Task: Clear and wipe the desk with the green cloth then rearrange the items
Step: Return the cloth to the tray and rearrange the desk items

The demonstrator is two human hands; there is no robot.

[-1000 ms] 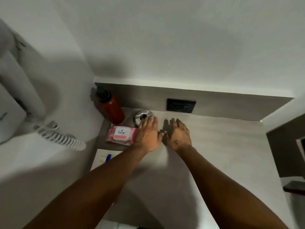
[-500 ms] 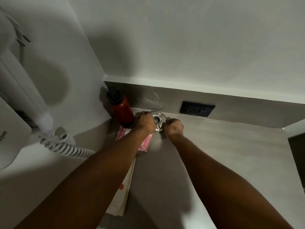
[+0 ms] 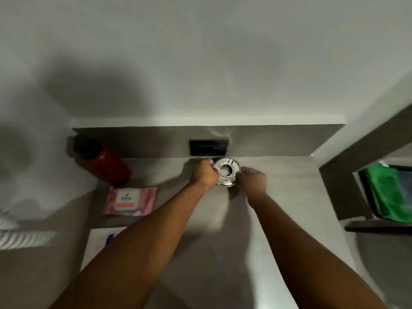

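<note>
A single wide-angle view from a camera worn on the person's head, looking forward and steeply down onto a grey desk [image 3: 278, 219] set against a pale wall. Both forearms stretch away from the bottom edge toward the desk's back, so the camera sits close above them. The desk's back corner lies left of centre, where a red bottle [image 3: 107, 166] stands. A black wall socket [image 3: 209, 147] sits near mid-frame. The wide lens bends straight edges at the sides. No second view shares this scene.

Both hands' grip now on the steel ashtray [image 3: 227, 171], carried rightward, away from the red bottle [image 3: 104, 162]
</note>
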